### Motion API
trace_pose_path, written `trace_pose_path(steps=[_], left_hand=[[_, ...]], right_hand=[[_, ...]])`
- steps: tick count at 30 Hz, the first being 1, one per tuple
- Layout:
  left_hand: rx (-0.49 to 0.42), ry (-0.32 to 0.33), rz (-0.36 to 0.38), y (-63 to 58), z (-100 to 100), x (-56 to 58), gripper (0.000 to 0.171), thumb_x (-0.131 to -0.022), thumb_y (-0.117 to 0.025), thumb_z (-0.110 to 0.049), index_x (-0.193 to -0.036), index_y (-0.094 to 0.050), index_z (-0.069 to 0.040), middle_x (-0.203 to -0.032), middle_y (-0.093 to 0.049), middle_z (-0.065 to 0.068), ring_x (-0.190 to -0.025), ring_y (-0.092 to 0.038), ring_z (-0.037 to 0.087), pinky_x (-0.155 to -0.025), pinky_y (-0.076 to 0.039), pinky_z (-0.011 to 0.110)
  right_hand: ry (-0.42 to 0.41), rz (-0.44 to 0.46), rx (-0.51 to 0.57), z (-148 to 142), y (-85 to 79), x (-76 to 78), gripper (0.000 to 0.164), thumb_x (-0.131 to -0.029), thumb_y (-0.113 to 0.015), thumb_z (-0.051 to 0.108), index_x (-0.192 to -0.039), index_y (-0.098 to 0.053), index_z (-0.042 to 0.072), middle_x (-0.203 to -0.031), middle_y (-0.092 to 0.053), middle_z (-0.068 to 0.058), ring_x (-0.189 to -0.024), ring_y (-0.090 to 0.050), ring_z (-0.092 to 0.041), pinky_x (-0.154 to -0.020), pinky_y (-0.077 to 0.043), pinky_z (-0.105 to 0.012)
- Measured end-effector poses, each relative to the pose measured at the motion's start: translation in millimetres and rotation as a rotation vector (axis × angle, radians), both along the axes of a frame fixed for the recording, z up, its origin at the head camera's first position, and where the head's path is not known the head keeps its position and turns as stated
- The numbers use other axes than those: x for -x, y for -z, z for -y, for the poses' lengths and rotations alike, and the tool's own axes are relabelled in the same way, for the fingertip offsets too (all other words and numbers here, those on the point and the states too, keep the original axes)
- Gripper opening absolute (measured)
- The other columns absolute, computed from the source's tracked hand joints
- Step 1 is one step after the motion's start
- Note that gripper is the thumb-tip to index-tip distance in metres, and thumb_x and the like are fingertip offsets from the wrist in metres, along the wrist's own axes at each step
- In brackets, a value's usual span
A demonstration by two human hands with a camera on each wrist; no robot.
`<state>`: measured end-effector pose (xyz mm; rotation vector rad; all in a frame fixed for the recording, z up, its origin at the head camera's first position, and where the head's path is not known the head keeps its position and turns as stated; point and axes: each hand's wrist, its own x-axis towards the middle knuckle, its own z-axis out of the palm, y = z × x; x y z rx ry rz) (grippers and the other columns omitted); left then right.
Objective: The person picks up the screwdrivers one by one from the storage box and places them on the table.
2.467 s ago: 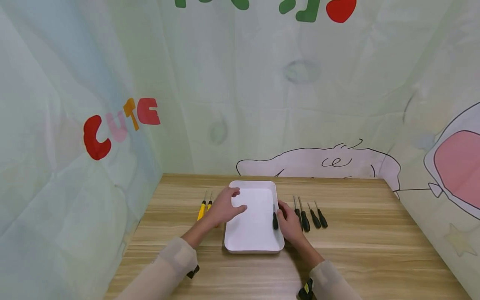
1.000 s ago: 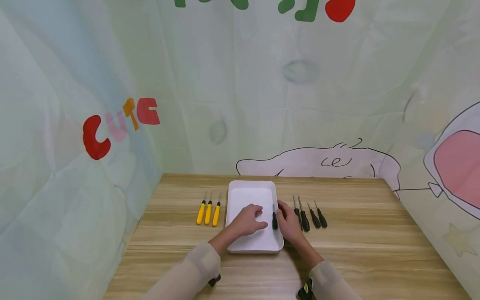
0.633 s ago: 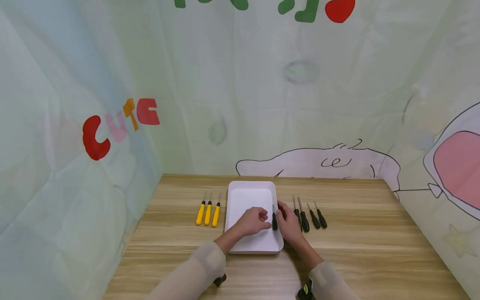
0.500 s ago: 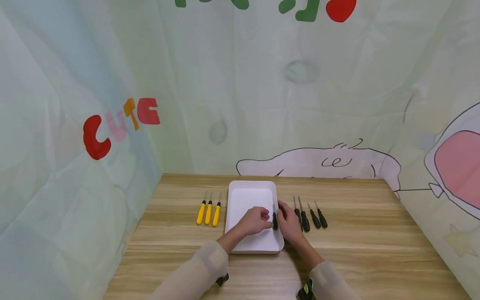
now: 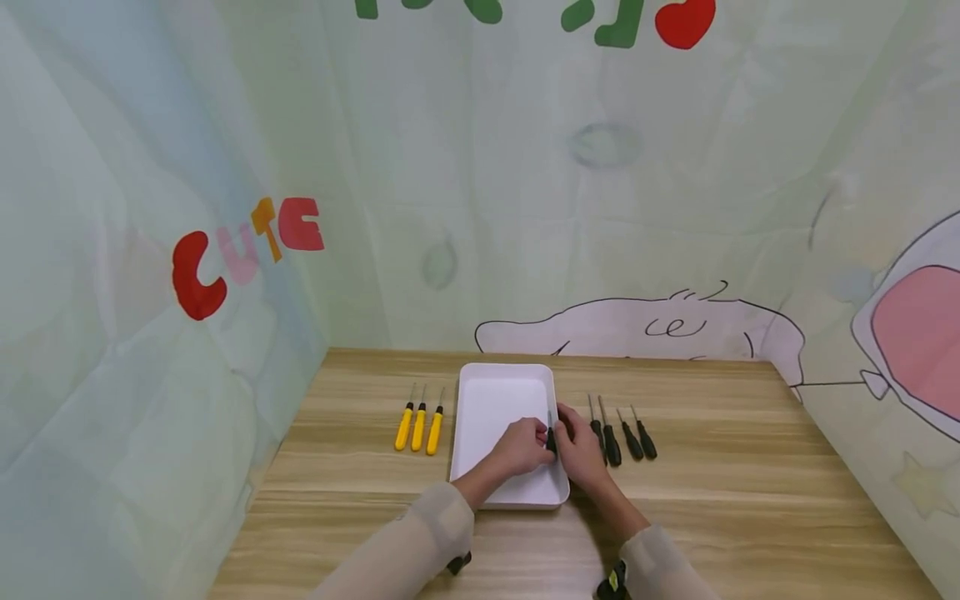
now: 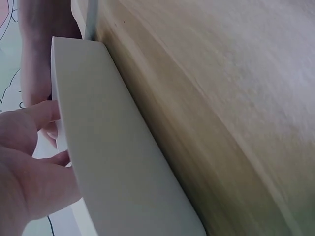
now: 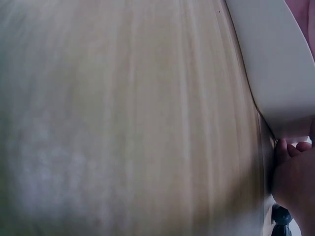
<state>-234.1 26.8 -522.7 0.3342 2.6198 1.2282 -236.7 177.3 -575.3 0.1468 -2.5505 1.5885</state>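
A white rectangular tray (image 5: 491,396) lies on the wooden table, and a small black-handled screwdriver (image 5: 551,439) is inside it along the right wall. My left hand (image 5: 517,448) reaches in over the tray's near half, thumb and fingers pinching the screwdriver's handle and partly covering it. At the tray's right side, my right hand (image 5: 581,450) holds the edge, thumb by the rim and fingers outside. The left wrist view has the tray's near wall (image 6: 108,132) hiding the fingertips of the left hand (image 6: 32,167). In the right wrist view, the right hand's fingers (image 7: 283,151) meet the tray's side.
Left of the tray lie three yellow-handled screwdrivers (image 5: 417,427) in a row. Several black-handled screwdrivers (image 5: 612,446) lie to the right, one partly hidden by the right hand. Printed cloth walls (image 5: 510,208) enclose the table's back and sides.
My left hand has come from the tray's upper left across to the screwdriver at the right wall, its fingers closing on the handle. The right hand has stayed at the tray's edge.
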Motion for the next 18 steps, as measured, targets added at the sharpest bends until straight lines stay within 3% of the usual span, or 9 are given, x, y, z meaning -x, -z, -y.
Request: trace_pose_path(steps=[9,18], left_hand=[[0.082,0.012,-0.037,2.3,-6.6,-1.1,0.032,-0.078,-0.082,-0.01,-0.1,-0.064,0.003,-0.086,-0.06,0.006,-0.083,-0.057,0.019,-0.079,-0.055,0.033],[0.007,-0.024,0.004,1.3,-7.6,-2.3,0.034,-0.078,-0.081,-0.006,-0.106,-0.065,0.004,-0.088,-0.065,0.006,-0.083,-0.06,0.02,-0.08,-0.056,0.035]], right_hand=[[-0.008,0.021,0.022,-0.6,1.4,1.1,0.043,-0.109,-0.053,0.01,-0.15,-0.054,-0.003,-0.147,-0.06,-0.024,-0.139,-0.055,-0.037,-0.117,-0.041,-0.056],[-0.016,0.008,0.022,-1.2,1.7,0.5,0.043,-0.109,-0.053,0.008,-0.149,-0.054,-0.006,-0.146,-0.06,-0.026,-0.136,-0.057,-0.04,-0.114,-0.044,-0.059]])
